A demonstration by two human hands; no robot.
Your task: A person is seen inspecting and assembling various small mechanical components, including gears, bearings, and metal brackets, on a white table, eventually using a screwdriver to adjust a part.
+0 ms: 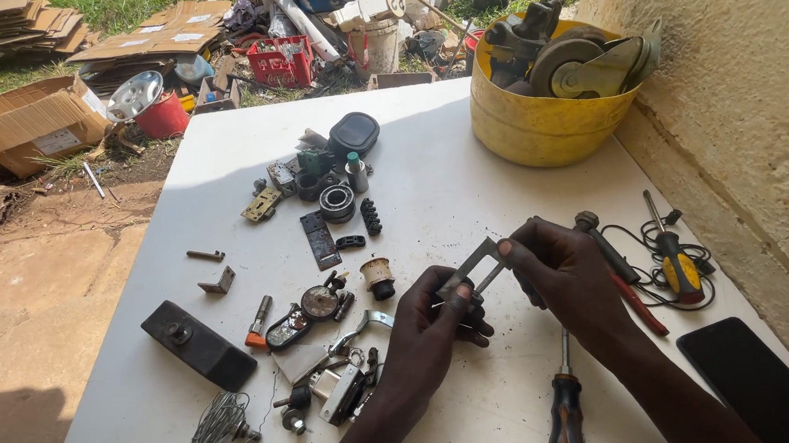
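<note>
Both hands meet over the white table (448, 200), near its front middle. My left hand (433, 329) grips a small dark mechanical part with a thin pin sticking out of it. My right hand (562, 275) pinches the end of a flat grey metal bracket (477, 260) that joins that part. Just under my right wrist lies a screwdriver (565, 403) with a black and orange handle, pointing away from me. To the left of my left hand lie a curved metal lever (364, 324) and a round cream-and-black part (379, 275).
Small lock and mechanism parts (320, 199) are scattered over the table's left and middle. A yellow tub (534, 122) of caster wheels stands at the back right by a rough wall. Screwdrivers (675, 259), black wire and a dark phone (756, 382) lie to the right; a black box (197, 345) and wire coil (211, 433) to the left.
</note>
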